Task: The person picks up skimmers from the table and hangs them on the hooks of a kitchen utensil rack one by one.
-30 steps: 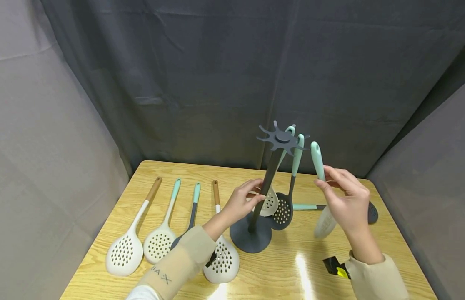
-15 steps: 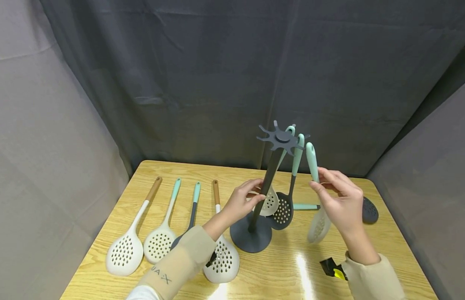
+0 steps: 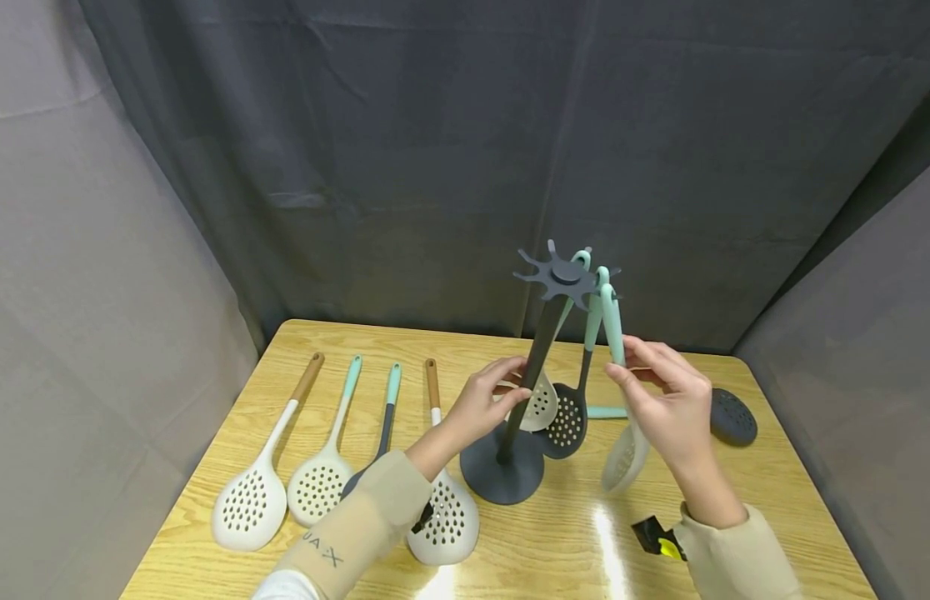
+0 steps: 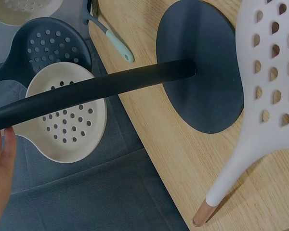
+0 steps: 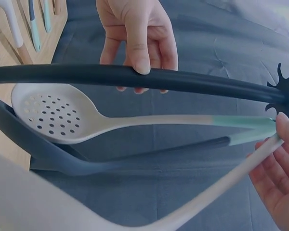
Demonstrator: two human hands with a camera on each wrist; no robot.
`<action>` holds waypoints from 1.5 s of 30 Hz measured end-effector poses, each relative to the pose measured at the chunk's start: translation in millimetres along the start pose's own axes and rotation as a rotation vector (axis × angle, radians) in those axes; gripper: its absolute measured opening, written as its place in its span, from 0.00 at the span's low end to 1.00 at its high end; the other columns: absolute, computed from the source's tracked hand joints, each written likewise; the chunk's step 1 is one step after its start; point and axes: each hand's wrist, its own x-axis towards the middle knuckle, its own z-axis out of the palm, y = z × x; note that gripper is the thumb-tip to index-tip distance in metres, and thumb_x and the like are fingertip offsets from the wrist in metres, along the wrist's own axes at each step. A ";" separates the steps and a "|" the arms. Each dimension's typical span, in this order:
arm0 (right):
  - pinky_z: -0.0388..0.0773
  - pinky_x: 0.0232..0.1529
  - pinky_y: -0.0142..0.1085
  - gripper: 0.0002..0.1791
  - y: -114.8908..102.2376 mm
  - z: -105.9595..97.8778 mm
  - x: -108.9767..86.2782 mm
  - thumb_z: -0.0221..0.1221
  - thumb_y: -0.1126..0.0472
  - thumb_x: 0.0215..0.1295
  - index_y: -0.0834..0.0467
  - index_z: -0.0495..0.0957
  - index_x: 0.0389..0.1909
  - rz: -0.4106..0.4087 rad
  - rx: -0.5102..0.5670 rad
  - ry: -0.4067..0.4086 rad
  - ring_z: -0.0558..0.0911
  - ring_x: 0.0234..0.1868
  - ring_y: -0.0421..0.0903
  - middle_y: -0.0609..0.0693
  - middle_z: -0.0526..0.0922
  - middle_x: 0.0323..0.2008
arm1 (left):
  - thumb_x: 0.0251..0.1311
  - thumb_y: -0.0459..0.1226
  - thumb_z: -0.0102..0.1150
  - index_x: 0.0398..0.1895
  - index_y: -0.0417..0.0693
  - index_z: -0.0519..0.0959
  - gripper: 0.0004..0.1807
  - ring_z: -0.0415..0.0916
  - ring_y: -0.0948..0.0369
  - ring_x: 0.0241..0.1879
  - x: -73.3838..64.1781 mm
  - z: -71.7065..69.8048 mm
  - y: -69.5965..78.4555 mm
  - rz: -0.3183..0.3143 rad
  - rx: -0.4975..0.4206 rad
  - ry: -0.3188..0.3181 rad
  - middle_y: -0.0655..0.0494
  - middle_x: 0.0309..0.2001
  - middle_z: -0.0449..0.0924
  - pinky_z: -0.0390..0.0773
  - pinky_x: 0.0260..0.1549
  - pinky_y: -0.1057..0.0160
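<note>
My left hand (image 3: 483,404) holds the pole of a dark utensil stand (image 3: 538,360), thumb on one side and fingers on the other. From the stand's hooked top hang a cream skimmer (image 3: 541,408) and a dark skimmer (image 3: 566,429), both with mint handles. My right hand (image 3: 671,404) pinches another cream skimmer (image 3: 625,460) low on its mint handle, head downward. In the head view, the tip of that handle overlaps the hooks at the stand's right side. The right wrist view shows its pale shaft (image 5: 221,187) slanting up to my fingers.
On the wooden table (image 3: 555,533), left of the stand, lie a white skimmer (image 3: 247,508), a cream one (image 3: 317,487), a dark one (image 3: 390,400) partly under my sleeve, and another white one (image 3: 444,529). At right lies a dark skimmer (image 3: 732,417). A dark curtain (image 3: 435,167) hangs behind.
My right hand has carried the cream skimmer leftward, bringing its handle tip from apart to the stand's hooks. The left hand and the stand have stayed in place.
</note>
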 end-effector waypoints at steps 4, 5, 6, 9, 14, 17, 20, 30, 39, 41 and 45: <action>0.76 0.32 0.18 0.21 -13.6 4.5 2.1 0.61 0.89 0.35 0.76 0.79 0.37 0.012 0.017 0.006 0.79 0.32 0.31 0.50 0.81 0.28 | 0.59 0.27 0.54 0.54 0.32 0.69 0.19 0.76 0.49 0.45 0.3 0.3 -0.2 0.006 -0.001 0.000 0.40 0.47 0.74 0.78 0.44 0.69; 0.76 0.32 0.18 0.21 -15.5 5.5 2.1 0.61 0.89 0.36 0.76 0.79 0.37 0.015 0.021 0.010 0.79 0.32 0.31 0.51 0.81 0.28 | 0.59 0.27 0.54 0.54 0.32 0.69 0.19 0.76 0.49 0.45 0.4 0.4 -0.3 0.007 -0.001 0.000 0.40 0.47 0.74 0.78 0.44 0.70; 0.77 0.32 0.18 0.21 -16.8 6.6 1.9 0.61 0.89 0.36 0.76 0.79 0.37 0.018 0.022 0.012 0.79 0.32 0.31 0.51 0.81 0.28 | 0.59 0.27 0.54 0.54 0.32 0.69 0.19 0.76 0.49 0.44 0.5 0.5 -0.4 0.008 -0.002 0.000 0.40 0.47 0.74 0.78 0.44 0.70; 0.76 0.32 0.18 0.20 -17.0 10.1 0.1 0.62 0.88 0.37 0.76 0.79 0.37 0.032 0.016 0.021 0.79 0.32 0.31 0.53 0.81 0.29 | 0.59 0.27 0.54 0.54 0.32 0.69 0.19 0.77 0.49 0.44 0.6 0.6 -0.6 0.008 -0.003 0.000 0.40 0.47 0.74 0.78 0.44 0.70; 0.77 0.31 0.19 0.20 -3.1 13.9 -8.9 0.64 0.83 0.42 0.71 0.80 0.40 0.085 -0.008 0.038 0.80 0.32 0.31 0.48 0.82 0.31 | 0.59 0.27 0.54 0.54 0.33 0.69 0.19 0.76 0.49 0.44 0.4 0.9 -1.3 0.010 -0.004 0.001 0.40 0.47 0.74 0.77 0.44 0.70; 0.77 0.32 0.20 0.20 0.4 16.7 -11.8 0.64 0.81 0.42 0.69 0.81 0.41 0.098 -0.010 0.060 0.80 0.33 0.32 0.47 0.81 0.32 | 0.59 0.27 0.54 0.54 0.32 0.69 0.19 0.77 0.49 0.44 0.4 1.0 -1.0 0.013 -0.002 0.003 0.40 0.46 0.74 0.78 0.44 0.70; 0.77 0.32 0.19 0.20 -0.8 19.8 -12.4 0.64 0.81 0.42 0.70 0.80 0.41 0.099 -0.010 0.086 0.80 0.33 0.32 0.51 0.81 0.31 | 0.58 0.27 0.54 0.54 0.32 0.69 0.19 0.77 0.49 0.44 0.5 1.0 -0.6 0.011 -0.002 0.004 0.40 0.46 0.74 0.78 0.43 0.70; 0.77 0.34 0.19 0.20 -0.4 26.6 -15.0 0.65 0.80 0.43 0.69 0.80 0.42 0.105 -0.032 0.128 0.80 0.33 0.32 0.59 0.81 0.32 | 0.59 0.27 0.54 0.54 0.33 0.69 0.19 0.76 0.50 0.45 0.5 1.0 0.2 -0.005 0.003 0.006 0.40 0.47 0.74 0.78 0.44 0.68; 0.77 0.35 0.20 0.19 -0.2 32.6 -16.1 0.65 0.79 0.44 0.70 0.80 0.42 0.129 -0.051 0.149 0.79 0.34 0.31 0.60 0.81 0.32 | 0.59 0.28 0.54 0.54 0.33 0.69 0.19 0.76 0.50 0.45 0.1 1.3 0.2 -0.008 0.004 0.009 0.40 0.47 0.74 0.78 0.44 0.68; 0.77 0.35 0.19 0.19 -1.2 33.9 -15.8 0.65 0.79 0.44 0.71 0.80 0.41 0.134 -0.053 0.154 0.79 0.34 0.30 0.61 0.81 0.32 | 0.59 0.28 0.54 0.54 0.33 0.70 0.19 0.76 0.50 0.45 0.2 1.1 0.5 -0.007 0.006 0.009 0.40 0.47 0.74 0.78 0.44 0.68; 0.77 0.35 0.19 0.18 -7.5 36.0 -13.3 0.64 0.81 0.43 0.74 0.79 0.40 0.134 -0.051 0.161 0.78 0.33 0.29 0.64 0.80 0.30 | 0.58 0.27 0.55 0.54 0.33 0.69 0.19 0.76 0.50 0.45 0.2 1.0 0.6 0.000 0.010 0.014 0.40 0.46 0.74 0.78 0.44 0.69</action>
